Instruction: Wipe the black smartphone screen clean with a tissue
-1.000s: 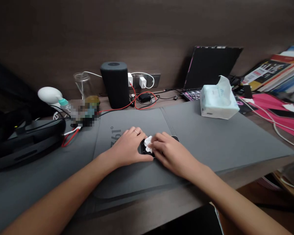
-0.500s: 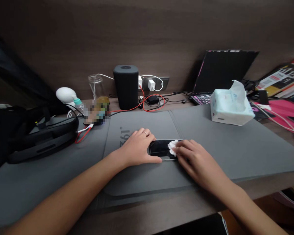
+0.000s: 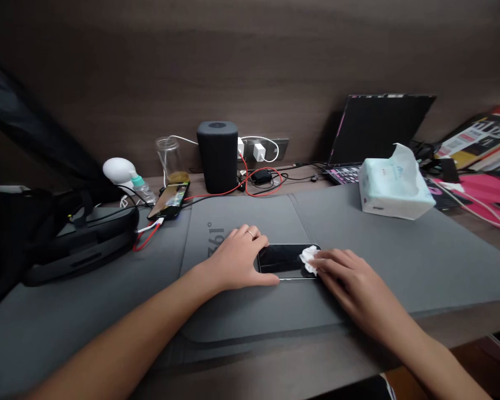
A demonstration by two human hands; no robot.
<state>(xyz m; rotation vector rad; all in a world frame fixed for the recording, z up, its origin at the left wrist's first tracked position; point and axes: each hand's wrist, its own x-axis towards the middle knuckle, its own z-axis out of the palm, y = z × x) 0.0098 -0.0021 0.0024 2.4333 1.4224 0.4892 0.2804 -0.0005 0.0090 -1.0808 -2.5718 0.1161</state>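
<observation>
A black phone [image 3: 281, 260] lies flat on the grey desk mat [image 3: 383, 250], its dark screen facing up. My left hand [image 3: 237, 256], a ring on one finger, grips the phone's left end with thumb and fingers. My right hand [image 3: 350, 278] presses a crumpled white tissue [image 3: 308, 258] onto the phone's right end, fingers closed over it.
A tissue pack [image 3: 394, 183] stands at the right of the mat, an open laptop [image 3: 375, 130] behind it. A black speaker [image 3: 218, 156], chargers with red cable [image 3: 256, 180], a glass [image 3: 169, 161] and a second phone [image 3: 169, 200] line the back. A black bag [image 3: 66, 239] sits left; books [image 3: 481, 136] right.
My right hand has slid the tissue along the screen from the left end to the right end. The left hand kept its hold on the phone. The view shifted.
</observation>
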